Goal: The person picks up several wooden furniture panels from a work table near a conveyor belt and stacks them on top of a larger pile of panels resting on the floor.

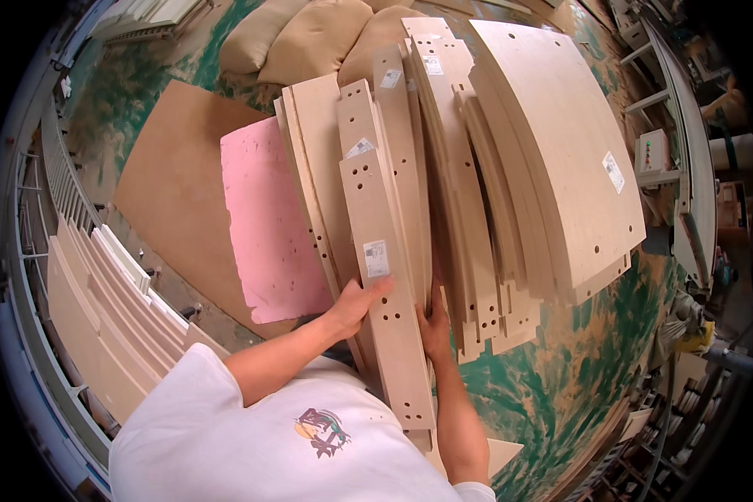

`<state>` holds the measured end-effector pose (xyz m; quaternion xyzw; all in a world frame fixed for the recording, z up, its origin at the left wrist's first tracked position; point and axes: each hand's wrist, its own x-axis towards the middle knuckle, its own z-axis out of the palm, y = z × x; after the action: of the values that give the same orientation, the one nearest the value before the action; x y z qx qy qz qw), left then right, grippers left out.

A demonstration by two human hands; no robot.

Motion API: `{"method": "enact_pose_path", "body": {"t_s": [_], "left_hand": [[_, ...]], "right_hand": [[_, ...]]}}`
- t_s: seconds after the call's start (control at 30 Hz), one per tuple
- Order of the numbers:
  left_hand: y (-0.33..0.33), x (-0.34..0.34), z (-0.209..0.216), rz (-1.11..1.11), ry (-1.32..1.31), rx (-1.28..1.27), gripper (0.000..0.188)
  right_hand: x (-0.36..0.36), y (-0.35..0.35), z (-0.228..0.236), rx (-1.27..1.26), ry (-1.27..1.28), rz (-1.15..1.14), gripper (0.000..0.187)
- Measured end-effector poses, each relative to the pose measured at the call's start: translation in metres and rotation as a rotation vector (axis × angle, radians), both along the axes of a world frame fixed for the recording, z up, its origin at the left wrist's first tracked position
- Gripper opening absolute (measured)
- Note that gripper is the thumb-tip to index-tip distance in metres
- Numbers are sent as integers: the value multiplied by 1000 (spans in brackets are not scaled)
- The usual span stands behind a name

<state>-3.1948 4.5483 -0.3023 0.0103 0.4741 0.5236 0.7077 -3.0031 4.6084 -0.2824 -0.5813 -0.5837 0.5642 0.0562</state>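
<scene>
A long narrow wooden panel (389,351) with drilled holes and a white label lies lengthwise in front of me, its near end close to my shirt. My left hand (360,306) grips its left edge, the thumb lying on the top face just below the label. On the opposite edge, my right hand (433,325) holds the panel's side, its fingers partly hidden. Beneath and beyond it is another drilled panel (358,109). To its right stands a taller labelled board (391,92), and to its left are long boards (314,142) next to a pink foam sheet (268,222).
Stacked wide panels (552,125) rise at the right. Tan sacks (314,38) lie at the far side, and a brown sheet (176,167) covers floor at the left. More boards (100,318) lean at lower left. The green floor (544,393) is dusty; a control box (651,155) sits far right.
</scene>
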Motion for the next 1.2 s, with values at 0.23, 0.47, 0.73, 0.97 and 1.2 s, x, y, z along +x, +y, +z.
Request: {"method": "enact_pose_path", "body": {"t_s": [0.23, 0.47, 0.73, 0.97, 1.2], "left_hand": [[-17, 19, 20, 109, 206, 25, 72], [1, 24, 22, 45, 166, 6, 81], [63, 38, 28, 179, 87, 49, 68], [74, 36, 19, 172, -6, -10, 59], [91, 63, 18, 73, 304, -1, 56]], "right_hand": [[8, -27, -58, 8, 358, -121, 64], [13, -11, -87, -141, 621, -89, 58], [40, 18, -41, -288, 384, -78, 68], [174, -87, 33, -626, 205, -142, 59], [217, -98, 9, -486, 174, -273, 50]]}}
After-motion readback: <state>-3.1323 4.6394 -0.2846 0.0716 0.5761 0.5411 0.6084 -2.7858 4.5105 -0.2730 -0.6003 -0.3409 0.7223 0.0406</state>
